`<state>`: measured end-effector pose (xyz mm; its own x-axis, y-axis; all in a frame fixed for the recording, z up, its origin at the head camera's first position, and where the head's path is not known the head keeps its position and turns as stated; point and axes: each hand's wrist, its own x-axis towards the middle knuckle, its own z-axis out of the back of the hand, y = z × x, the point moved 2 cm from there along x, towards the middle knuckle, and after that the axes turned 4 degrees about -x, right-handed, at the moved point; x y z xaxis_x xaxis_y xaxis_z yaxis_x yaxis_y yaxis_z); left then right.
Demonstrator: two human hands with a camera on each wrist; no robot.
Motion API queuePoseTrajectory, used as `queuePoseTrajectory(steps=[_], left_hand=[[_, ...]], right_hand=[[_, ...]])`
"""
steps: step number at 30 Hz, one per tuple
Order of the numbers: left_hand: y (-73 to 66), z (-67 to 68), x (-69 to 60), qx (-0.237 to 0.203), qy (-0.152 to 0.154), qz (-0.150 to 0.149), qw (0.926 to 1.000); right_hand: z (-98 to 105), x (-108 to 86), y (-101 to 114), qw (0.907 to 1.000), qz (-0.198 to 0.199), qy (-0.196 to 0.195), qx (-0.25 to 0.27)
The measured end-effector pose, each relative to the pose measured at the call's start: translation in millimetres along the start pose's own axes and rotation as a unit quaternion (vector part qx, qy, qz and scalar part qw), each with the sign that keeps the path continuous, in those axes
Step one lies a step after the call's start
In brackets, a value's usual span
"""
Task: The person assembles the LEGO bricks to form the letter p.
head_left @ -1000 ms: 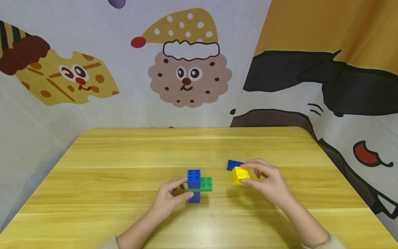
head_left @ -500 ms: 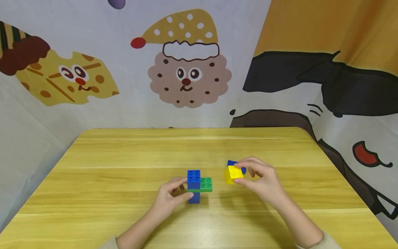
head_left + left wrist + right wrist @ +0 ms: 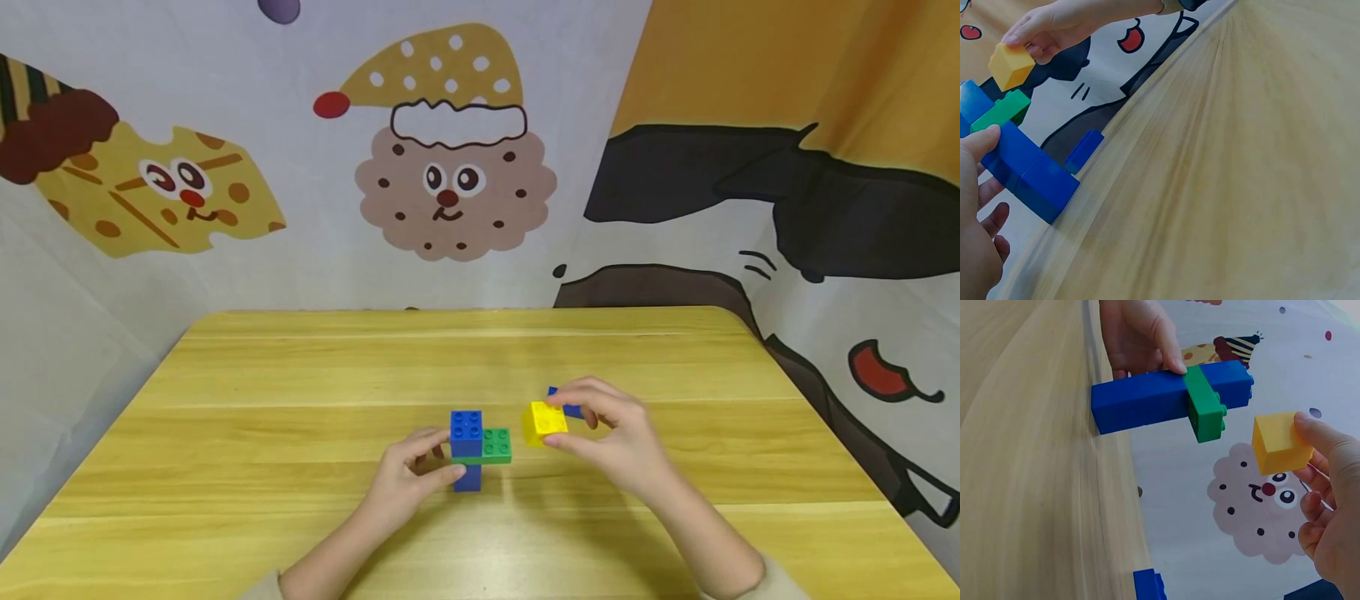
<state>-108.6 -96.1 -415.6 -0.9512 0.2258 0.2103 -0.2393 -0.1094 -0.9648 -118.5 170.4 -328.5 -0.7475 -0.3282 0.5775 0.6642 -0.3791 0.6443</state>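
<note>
The right grip (image 3: 615, 427) pinches the yellow block (image 3: 546, 423) by its near and far sides, probably to leave its underside free. The left grip (image 3: 408, 469) holds the blue tower (image 3: 467, 447), thumb level with the green block (image 3: 497, 448), likely as a brace, since the green end juts rightward unsupported. The tower stands upright on the counter (image 3: 300, 375), well short of the far edge. The yellow block hangs just right of the green one, not touching; a loose blue block (image 3: 573, 412) lies beyond, partly hidden by the right grip
</note>
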Motion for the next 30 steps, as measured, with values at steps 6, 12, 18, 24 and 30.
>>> queuePoseTrajectory(steps=[6,12,18,24,30], left_hand=[[-0.4,0.0,-0.2,-0.002,0.0,0.003,1.0],[-0.4,0.2,-0.1,-0.005,-0.001,-0.003,1.0],[0.9,0.6,0.1,-0.002,-0.001,-0.001,1.0],[-0.3,1.1,0.3,-0.008,0.0,0.004,1.0],[-0.6,1.6,1.1,-0.01,-0.002,-0.004,0.9999]], right_hand=[[-6,3.0,5,1.0,-0.001,0.003,0.001],[-13,5.6,9,0.9999,0.006,0.007,-0.005],[-20,6.9,10,0.9998,0.004,0.017,-0.003],[-26,8.8,9,0.9996,0.015,0.021,-0.012],[-29,9.5,10,0.9993,0.022,0.026,-0.018]])
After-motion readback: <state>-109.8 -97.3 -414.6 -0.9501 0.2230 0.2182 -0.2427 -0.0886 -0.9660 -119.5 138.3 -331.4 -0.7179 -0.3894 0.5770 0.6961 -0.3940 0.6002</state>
